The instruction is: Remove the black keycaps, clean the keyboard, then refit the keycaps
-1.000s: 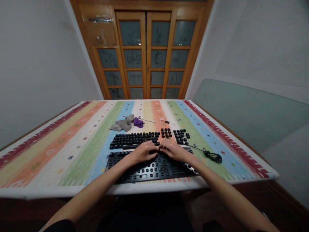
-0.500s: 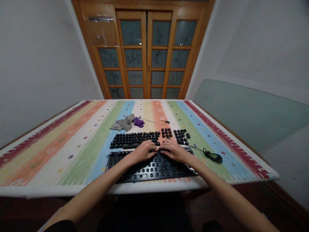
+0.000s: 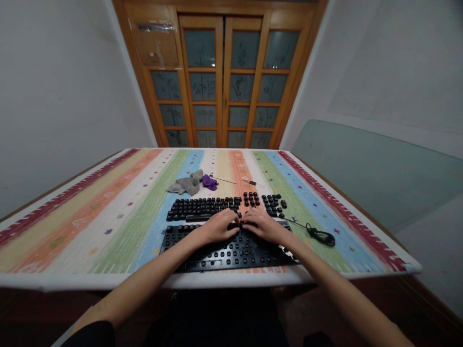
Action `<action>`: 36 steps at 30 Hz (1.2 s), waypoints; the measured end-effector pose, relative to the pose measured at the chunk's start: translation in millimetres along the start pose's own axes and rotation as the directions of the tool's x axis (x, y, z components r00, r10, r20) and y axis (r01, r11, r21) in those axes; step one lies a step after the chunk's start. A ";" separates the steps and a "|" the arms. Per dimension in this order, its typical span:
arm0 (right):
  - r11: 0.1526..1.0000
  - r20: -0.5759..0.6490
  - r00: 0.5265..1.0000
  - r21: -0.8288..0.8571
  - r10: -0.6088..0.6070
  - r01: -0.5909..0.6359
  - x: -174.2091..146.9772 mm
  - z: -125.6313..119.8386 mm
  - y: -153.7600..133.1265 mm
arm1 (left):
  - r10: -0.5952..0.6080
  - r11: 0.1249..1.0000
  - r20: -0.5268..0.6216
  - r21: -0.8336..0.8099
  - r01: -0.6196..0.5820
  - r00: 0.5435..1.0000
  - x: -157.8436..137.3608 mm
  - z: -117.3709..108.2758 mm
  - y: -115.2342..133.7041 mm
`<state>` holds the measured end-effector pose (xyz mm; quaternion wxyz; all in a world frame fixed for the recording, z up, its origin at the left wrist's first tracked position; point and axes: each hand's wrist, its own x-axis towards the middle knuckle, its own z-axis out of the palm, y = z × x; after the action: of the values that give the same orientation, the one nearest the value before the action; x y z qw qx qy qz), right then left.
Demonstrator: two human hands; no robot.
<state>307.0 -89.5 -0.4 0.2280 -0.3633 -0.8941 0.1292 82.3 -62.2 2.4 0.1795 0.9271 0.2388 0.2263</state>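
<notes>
A black keyboard (image 3: 231, 253) lies at the table's front edge, most of its switches bare and several keycaps fitted along its upper left row. Over its upper middle is my left hand (image 3: 219, 226), thumb and index finger apart with nothing visible between them. Close beside it, my right hand (image 3: 264, 225) bends its fingers down at the keyboard's top row. Its fingertips press together around something small and dark that I cannot make out. Loose black keycaps (image 3: 202, 206) stand in rows just behind the keyboard, with more keycaps (image 3: 271, 205) grouped to the right.
A grey cloth (image 3: 186, 184) and a purple cloth (image 3: 210, 182) lie behind the keycaps. A thin rod (image 3: 224, 180) and a small black-and-wire tool (image 3: 253, 183) are nearby. Right of the keyboard is its coiled cable (image 3: 320, 236). A striped tablecloth (image 3: 119, 231) covers the table.
My fingertips, which met at the keyboard's top row, have parted slightly. The left thumb and index finger have spread. The view has shifted a little.
</notes>
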 end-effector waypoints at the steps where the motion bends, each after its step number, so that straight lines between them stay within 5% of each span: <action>1: 1.000 -0.002 1.000 0.003 -0.001 0.001 -0.4 0.0 0.3 | -0.010 1.000 -0.017 -0.019 0.010 1.000 -0.1 1.9 1.1; 13: 0.999 -0.029 0.999 0.003 0.034 -0.034 -5.3 0.4 -2.1 | -0.144 0.975 -0.124 -0.186 0.119 0.982 2.1 15.4 0.9; 20: 0.997 -0.163 0.984 0.029 0.073 -0.069 -13.7 -0.2 1.5 | -0.075 0.992 -0.097 -0.110 0.064 0.992 3.8 11.8 6.4; 32: 0.999 -0.064 0.997 0.011 0.037 -0.036 -23.7 -7.1 6.1 | -0.098 0.990 -0.099 -0.114 0.086 0.990 5.2 12.3 2.6; 36: 0.995 -0.157 0.983 0.037 0.099 -0.094 -20.8 -9.1 -1.2 | -0.107 0.990 -0.103 -0.099 0.097 0.989 6.7 11.9 5.1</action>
<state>324.0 -104.6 1.4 0.2972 -0.4120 -0.8524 0.1237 95.5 -65.6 -2.9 0.2211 0.8907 0.2842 0.2775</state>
